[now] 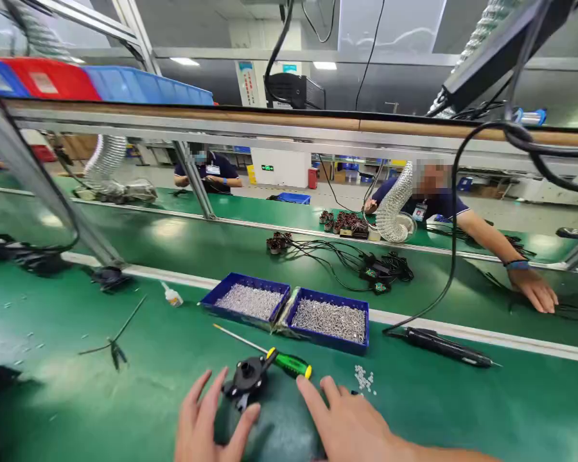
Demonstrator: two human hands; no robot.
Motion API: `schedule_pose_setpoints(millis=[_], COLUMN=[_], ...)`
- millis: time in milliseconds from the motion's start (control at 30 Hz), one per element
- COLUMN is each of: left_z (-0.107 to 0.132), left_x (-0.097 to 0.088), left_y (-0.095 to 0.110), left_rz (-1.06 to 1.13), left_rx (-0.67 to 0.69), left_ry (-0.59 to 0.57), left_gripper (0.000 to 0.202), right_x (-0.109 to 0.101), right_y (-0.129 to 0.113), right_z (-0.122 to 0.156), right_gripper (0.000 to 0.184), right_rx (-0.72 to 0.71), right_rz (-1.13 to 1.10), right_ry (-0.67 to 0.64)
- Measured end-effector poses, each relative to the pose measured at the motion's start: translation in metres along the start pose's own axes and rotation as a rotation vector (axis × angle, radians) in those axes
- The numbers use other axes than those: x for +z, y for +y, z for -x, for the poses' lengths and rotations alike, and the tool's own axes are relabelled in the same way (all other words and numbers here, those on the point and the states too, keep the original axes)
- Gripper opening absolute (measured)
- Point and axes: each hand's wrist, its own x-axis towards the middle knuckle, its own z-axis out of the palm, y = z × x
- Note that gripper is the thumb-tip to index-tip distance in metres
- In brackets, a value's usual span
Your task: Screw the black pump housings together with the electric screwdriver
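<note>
At the bottom centre of the frame, a small black round part point(248, 377) is seen lying on the green work surface point(125, 398), at the upper edge of a dark domed object point(282, 427) that sits between the two hands. The left hand point(207, 423) is held open with its fingers spread. Its index finger and thumb are placed to either side of the part, but whether they touch it cannot be told. The right hand point(351, 427) is laid flat and open, nothing is held in it, and its index finger is pointed toward the green and yellow handle of a screwdriver point(289, 364), which is set just right of the part with its shaft running up and left. Above these, two blue trays of screws point(212, 301) point(327, 343) are placed side by side, a few loose screws point(365, 378) are scattered just right of the right hand's fingertips, and a black powered driver point(443, 346) is laid at the right on its cable. Judged from the pose, the part is being approached or steadied and not yet gripped. A secure hold would call for the left fingers to be closed around its rim, clear of the screwdriver. At the far right, a co-worker's hand point(534, 289) is rested on the belt beyond.
</note>
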Motion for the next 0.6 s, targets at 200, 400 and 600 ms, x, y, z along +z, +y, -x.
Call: schedule_pose_setpoints(millis=[200,400,600], left_z=[0.045,0.077,0.057], left_x=[0.005,0.045,0.075], left_y=[0.108,0.129,0.174], left_rz=[0.340,0.502,0.485], left_rx=[0.035,-0.070,-0.019], left_ry=[-0.227,-0.518,-0.673], left_gripper=[0.042,0.046,0.044], right_x=[-0.099,-0.118,-0.076], right_y=[0.060,0.197,0.265], right_z=[0.054,0.087,0.079], right_gripper=[0.081,0.029,0.055], right_rx=[0.096,0.703,0.675], right_rz=[-0.365,-0.083,-0.173], right_ry=[0.057,-0.034,-0.128])
